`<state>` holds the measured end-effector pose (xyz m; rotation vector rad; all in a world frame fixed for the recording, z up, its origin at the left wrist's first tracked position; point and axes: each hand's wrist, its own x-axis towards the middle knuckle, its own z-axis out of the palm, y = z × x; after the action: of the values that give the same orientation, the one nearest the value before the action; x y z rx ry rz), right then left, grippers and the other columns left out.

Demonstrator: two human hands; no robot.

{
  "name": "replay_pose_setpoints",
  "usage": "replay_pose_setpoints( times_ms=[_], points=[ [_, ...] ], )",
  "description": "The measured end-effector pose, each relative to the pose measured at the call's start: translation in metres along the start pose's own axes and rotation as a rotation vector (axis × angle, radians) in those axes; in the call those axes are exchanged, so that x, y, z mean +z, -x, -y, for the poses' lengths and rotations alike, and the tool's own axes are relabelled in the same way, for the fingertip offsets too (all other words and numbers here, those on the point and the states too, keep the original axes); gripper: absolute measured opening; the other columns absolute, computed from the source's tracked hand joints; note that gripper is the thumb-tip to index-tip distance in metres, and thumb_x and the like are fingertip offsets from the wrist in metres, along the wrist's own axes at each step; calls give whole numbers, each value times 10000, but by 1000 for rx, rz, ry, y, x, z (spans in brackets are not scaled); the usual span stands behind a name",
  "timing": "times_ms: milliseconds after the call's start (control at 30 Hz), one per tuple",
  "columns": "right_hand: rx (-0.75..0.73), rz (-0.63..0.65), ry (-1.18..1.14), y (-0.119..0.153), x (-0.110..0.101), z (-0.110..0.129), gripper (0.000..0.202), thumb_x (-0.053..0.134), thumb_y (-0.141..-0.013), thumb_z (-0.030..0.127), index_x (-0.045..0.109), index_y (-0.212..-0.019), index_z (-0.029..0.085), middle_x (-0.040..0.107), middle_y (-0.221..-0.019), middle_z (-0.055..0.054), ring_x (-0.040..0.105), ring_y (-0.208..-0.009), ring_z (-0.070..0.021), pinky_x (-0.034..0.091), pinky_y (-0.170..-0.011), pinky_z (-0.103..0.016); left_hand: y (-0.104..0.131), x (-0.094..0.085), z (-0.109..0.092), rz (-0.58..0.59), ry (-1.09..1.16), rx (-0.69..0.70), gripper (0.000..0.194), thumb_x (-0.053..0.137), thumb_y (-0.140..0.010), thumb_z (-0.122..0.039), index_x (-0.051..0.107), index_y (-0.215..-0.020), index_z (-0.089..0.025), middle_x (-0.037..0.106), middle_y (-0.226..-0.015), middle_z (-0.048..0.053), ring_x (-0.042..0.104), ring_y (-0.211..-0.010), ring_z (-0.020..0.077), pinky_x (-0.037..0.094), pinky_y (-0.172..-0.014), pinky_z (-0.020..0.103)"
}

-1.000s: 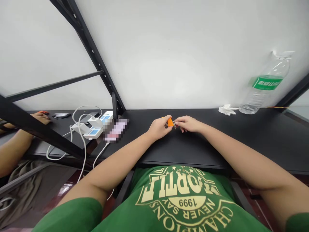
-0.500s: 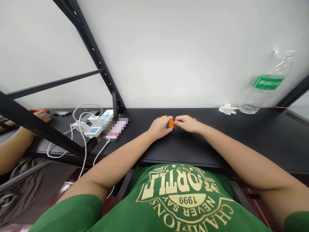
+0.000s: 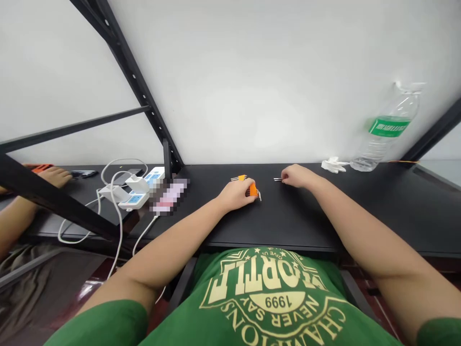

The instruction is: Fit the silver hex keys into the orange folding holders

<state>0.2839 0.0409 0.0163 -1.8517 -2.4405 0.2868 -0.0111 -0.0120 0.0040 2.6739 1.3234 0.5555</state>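
Note:
My left hand (image 3: 236, 194) is closed around an orange hex key holder (image 3: 253, 190), and a bent metal key end (image 3: 260, 196) pokes out on its right side. Beyond the knuckles shows another orange part (image 3: 242, 178) with several thin metal rods; whether it joins the holder is hidden by the hand. Off to the right, my right hand (image 3: 296, 176) rests low over the black desk, fingers pinched at the end of some small metal hex keys (image 3: 277, 179). Their exact number is too small to make out.
A white power strip (image 3: 157, 174) with chargers and cables, and a phone (image 3: 171, 196), lie to the left. Crumpled tissue (image 3: 334, 165) and a clear bottle (image 3: 383, 127) stand back right. Beyond the black frame post (image 3: 140, 81), another person's hand (image 3: 55, 177) holds something orange.
My right hand has left the orange holder and moved right and slightly away, to the small metal keys on the desk. My left hand keeps its hold on the holder.

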Motion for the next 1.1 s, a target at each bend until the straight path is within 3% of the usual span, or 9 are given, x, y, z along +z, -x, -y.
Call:
replay_pose_setpoints(
  times_ms=[133,333,433,600,667,800,1100],
  points=[
    [0,-8,41,1,-2,5,152,629,-824,212,754,-906,241,757,-962,-48,651,-772,-194,394,-617,-285,-1,-1,0,30,-51,19,367,706,-835,-426,639,-1161,-271,758,-973,-4,720,-839,200,537,-780,310],
    [-17,84,126,9,-6,21,83,657,-773,216,722,-823,202,741,-931,-97,648,-725,-215,392,-598,-302,-1,-3,0,17,-53,10,378,701,-851,-401,643,-1199,-266,762,-983,4,715,-847,198,531,-785,298],
    [-129,10,149,14,-4,33,74,661,-753,223,686,-814,189,726,-980,-124,649,-797,-234,389,-608,-302,-3,-4,-1,4,-71,37,314,676,-865,-347,660,-1163,-248,754,-954,16,707,-836,205,526,-798,313],
    [-316,-74,-212,24,-2,52,62,632,-743,197,598,-792,215,673,-773,-8,578,-675,-157,416,-627,-269,-4,-5,-2,-20,-72,74,286,677,-854,-272,665,-1136,-227,756,-969,36,707,-873,218,518,-835,333],
    [-369,-40,-397,28,-1,58,81,628,-737,191,595,-805,218,662,-744,19,584,-661,-142,445,-642,-255,-4,-5,-2,-28,-82,67,294,684,-858,-284,659,-1144,-223,758,-970,38,707,-878,224,511,-847,344],
    [-339,106,-649,33,2,68,147,610,-739,199,619,-884,218,651,-713,38,641,-614,-149,476,-589,-252,-4,-3,-2,-41,-95,65,278,687,-872,-314,655,-1134,-227,757,-967,30,705,-889,226,497,-870,360],
    [-348,116,-710,28,6,64,220,599,-742,182,686,-942,213,675,-760,27,635,-593,-132,494,-608,-256,-4,-4,-3,-34,-76,42,273,679,-877,-331,657,-1134,-239,750,-936,15,701,-851,214,502,-866,346]
  ],
)
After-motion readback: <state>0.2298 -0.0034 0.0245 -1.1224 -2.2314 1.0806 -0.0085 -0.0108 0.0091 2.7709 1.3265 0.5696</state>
